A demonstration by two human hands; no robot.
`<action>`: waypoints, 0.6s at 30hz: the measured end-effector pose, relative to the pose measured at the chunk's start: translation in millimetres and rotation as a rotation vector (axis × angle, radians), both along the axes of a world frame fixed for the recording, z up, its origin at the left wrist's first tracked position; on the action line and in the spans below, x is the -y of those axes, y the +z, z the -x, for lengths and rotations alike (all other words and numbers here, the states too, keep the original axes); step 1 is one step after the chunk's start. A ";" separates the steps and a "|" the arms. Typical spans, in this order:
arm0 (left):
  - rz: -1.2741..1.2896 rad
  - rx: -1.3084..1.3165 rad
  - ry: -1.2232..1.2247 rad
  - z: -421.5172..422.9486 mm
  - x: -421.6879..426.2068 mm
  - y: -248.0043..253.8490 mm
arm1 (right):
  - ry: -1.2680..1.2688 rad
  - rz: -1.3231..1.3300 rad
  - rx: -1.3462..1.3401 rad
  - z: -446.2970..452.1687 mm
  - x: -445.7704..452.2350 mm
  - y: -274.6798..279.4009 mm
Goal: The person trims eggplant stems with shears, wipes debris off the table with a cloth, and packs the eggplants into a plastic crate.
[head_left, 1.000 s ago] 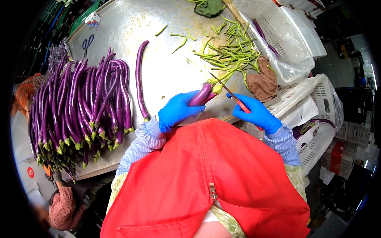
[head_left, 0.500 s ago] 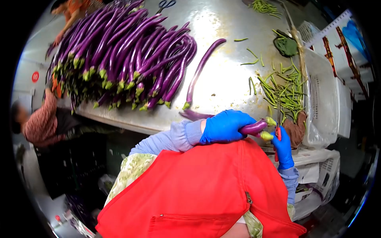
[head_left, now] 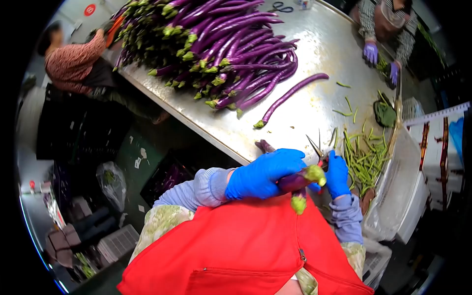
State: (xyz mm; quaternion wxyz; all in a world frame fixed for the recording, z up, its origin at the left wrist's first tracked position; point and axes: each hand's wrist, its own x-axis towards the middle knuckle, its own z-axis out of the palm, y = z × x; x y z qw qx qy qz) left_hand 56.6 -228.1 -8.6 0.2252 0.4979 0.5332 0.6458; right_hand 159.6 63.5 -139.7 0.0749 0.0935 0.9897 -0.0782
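My left hand, in a blue glove, is closed around long purple eggplants. Two green stem ends stick out past its fingers, one toward my right hand and one hanging down over the red apron. My gloved right hand grips a pair of scissors with red handles, their blades apart and aimed up over the table. Part of the handles is hidden by the fingers. Beyond my left hand, a single eggplant lies on the metal table, beside a big eggplant pile.
Green beans are heaped near the right edge by a dark green cloth. White crates stand beside that edge. Dark-handled scissors lie at the back. One co-worker is at the left, another's purple-gloved hands at the far right.
My view has swung left, shifting the table to the right and bringing in the purple-gloved co-worker. The held eggplants' stem ends have turned, one now downward; the scissors point up with blades apart.
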 end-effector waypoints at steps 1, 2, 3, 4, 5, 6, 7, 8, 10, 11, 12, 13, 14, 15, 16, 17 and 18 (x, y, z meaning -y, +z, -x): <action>0.012 -0.061 0.000 2.0 1.8 6.6 | 0.116 0.060 -0.242 2.9 4.7 0.8; 0.023 -0.122 0.001 4.1 3.5 13.1 | 0.012 0.368 -0.203 4.4 11.9 4.9; -0.088 -0.170 0.010 4.9 -1.1 16.1 | -0.099 0.673 -0.147 7.7 28.4 21.7; -0.196 -0.217 0.013 4.5 -11.0 16.4 | -0.186 1.113 0.052 14.5 42.6 50.7; -0.302 -0.260 0.010 4.6 -20.1 18.2 | -0.290 1.544 0.272 19.1 61.4 87.4; -0.386 -0.333 0.030 6.6 -26.7 29.9 | -0.322 1.663 0.217 19.2 78.7 102.6; -0.348 -0.431 0.004 6.6 -32.8 23.8 | -0.350 1.784 0.161 19.6 96.1 117.8; -0.315 -0.533 -0.028 6.7 -39.6 12.5 | -0.420 1.871 0.112 19.7 98.0 111.2; -0.317 -0.722 -0.077 9.5 -50.1 -6.6 | -0.559 2.033 -0.015 18.7 98.8 94.0; -0.322 -0.735 -0.065 10.9 -50.5 -12.8 | -0.625 2.113 -0.088 18.0 100.1 86.4; -0.322 -0.762 -0.050 17.4 -45.5 -13.6 | -0.670 2.199 -0.165 23.3 104.6 81.3; -0.313 -0.819 -0.026 32.6 -37.0 -14.5 | -0.565 2.050 -0.327 43.5 113.7 81.5; -0.427 -0.692 0.072 41.5 -28.3 -19.6 | -0.486 1.882 -0.483 63.4 122.9 82.0; -0.385 -0.658 -0.047 61.7 -17.4 -17.8 | -0.411 1.940 -0.579 78.2 127.2 90.1; -0.312 -0.482 -0.087 75.4 -3.4 -15.2 | -0.328 2.000 -0.671 93.1 131.5 98.1; -0.215 -0.035 -0.247 88.7 7.2 -2.3 | -0.305 2.548 -0.566 112.8 132.9 110.4; -0.175 0.461 -0.324 102.0 17.8 10.4 | -0.300 2.387 -0.725 136.0 156.0 134.2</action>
